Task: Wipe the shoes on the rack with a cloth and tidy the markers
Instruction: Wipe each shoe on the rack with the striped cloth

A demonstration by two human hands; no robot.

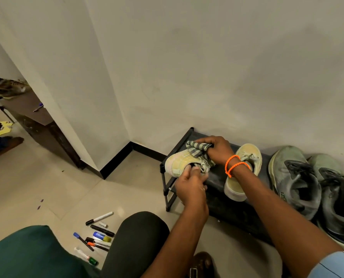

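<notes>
Head view. Left hand grips a pale yellow sneaker by its collar and lace area, holding it tilted over the left end of the black shoe rack. Right hand, with 2 orange bands at the wrist, is clamped on a grey striped cloth and presses it against the top of the shoe. Judged step: wiping shoe 1 of 4.

The matching yellow sneaker lies on the rack top just beside the right wrist, its heel end overhanging the front edge. 2 grey-green running shoes sit side by side at the right end.

The markers lie scattered on the tiled floor by the knee, well apart from the rack; about 8 visible, some partly hidden by the leg. Not yet tidied.

Risks:
- The right forearm crosses close over the second yellow sneaker; a sideways sweep could knock it off the rack.
- The left grip sits on laces and collar only; hard wiping pressure could twist the shoe loose.
- A shift of the knee could roll or scatter the markers.
</notes>
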